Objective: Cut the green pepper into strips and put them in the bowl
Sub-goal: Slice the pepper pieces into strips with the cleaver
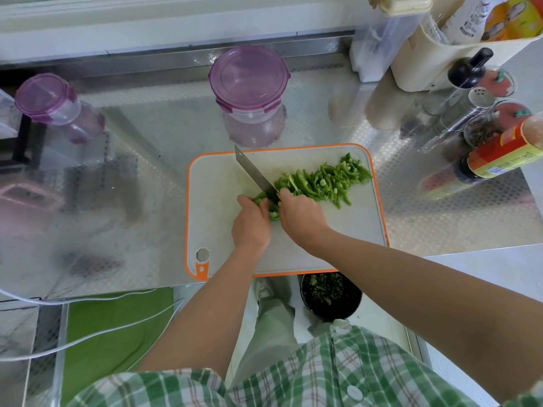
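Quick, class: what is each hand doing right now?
Left hand: holds the uncut pepper piece down.
Right hand: grips the knife.

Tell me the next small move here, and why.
Probably one more slice. The right hand grips the steel knife, whose blade is set against the uncut green pepper piece. The left hand holds that piece down on the white orange-rimmed cutting board. A pile of cut green strips lies to the right, so some pepper seems left to cut first.

Left grip (251, 223) and right grip (302, 217), both curled, close side by side.
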